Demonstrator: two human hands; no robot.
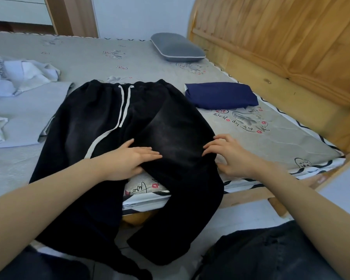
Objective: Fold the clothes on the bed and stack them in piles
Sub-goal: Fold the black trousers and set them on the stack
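At the far left, a heap of white clothes (18, 75) is lying crumpled on the bed (89, 55), with a pale grey garment (26, 114) spread flat just beside it, both apparently waiting their turn. Next to them, the black trousers (113, 118) are lying waistband away from the person, drawstrings trailing down the front, and both legs are hanging over the near edge of the mattress toward the floor. The left hand (129, 160) is pressing flat on the cloth near the crotch, fingers straight, probably pinning the fabric so it does not slide. The right hand (228, 156) is resting at the outer seam of the right leg, fingers bent onto the edge; whether it is pinching the cloth I cannot tell. It is likely lining up that leg for a lengthwise fold. Further right, a folded navy garment (220, 94) is sitting near the wooden headboard (281, 47), seemingly starting a pile, with a grey pillow (176, 47) beyond it.
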